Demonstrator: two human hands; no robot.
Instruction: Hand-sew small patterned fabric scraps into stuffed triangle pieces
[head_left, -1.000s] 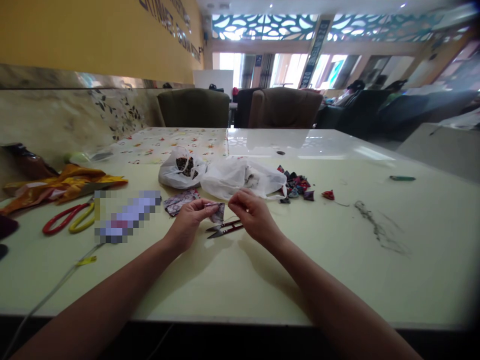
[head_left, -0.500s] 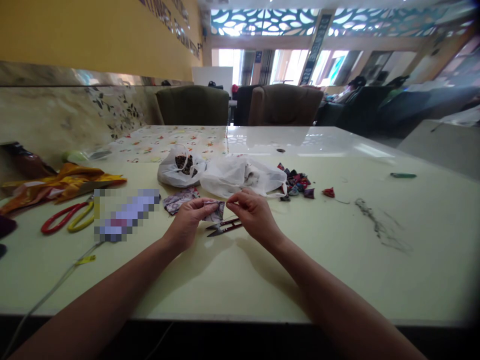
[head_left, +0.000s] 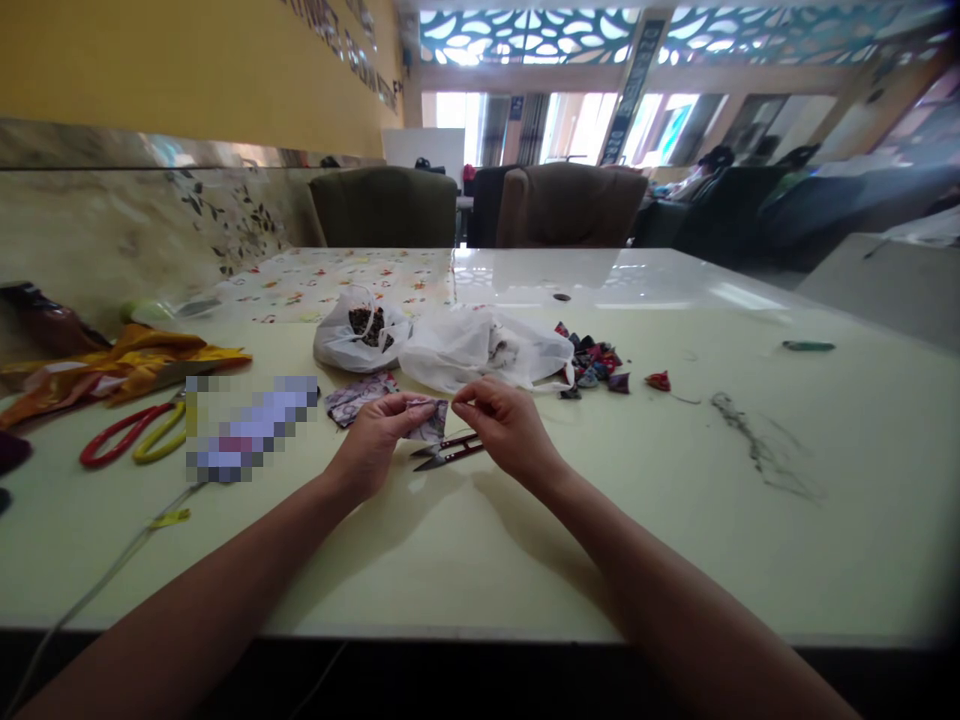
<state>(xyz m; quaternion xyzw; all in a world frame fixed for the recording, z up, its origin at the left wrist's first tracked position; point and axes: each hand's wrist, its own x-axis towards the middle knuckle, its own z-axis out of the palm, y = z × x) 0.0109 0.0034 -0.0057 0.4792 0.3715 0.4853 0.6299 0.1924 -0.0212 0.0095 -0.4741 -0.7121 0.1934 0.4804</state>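
Note:
My left hand (head_left: pixel 373 437) pinches a small patterned piece of fabric (head_left: pixel 429 421) between thumb and fingers, above the table. Close to the fabric's right edge, my right hand (head_left: pixel 504 422) is closed in a pinch; whatever lies between its fingertips is too small to make out. Thread snips (head_left: pixel 450 456) with dark red handles lie on the table under the hands, their handle end partly hidden by the right hand. A larger patterned cloth (head_left: pixel 358 396) lies just beyond my left hand.
Beyond the hands stand a white bag of dark filling (head_left: pixel 341 345) and a crumpled plastic bag (head_left: pixel 450 350). Small fabric pouches (head_left: pixel 592 362) lie right of them. Scissors (head_left: pixel 124 438), orange cloth (head_left: pixel 150 355) and a blurred-out item (head_left: pixel 251 430) lie left; tangled thread (head_left: pixel 750 440) lies right.
Almost nothing differs. Both hands keep the same pinching pose around the fabric; the whole view has shifted very slightly.

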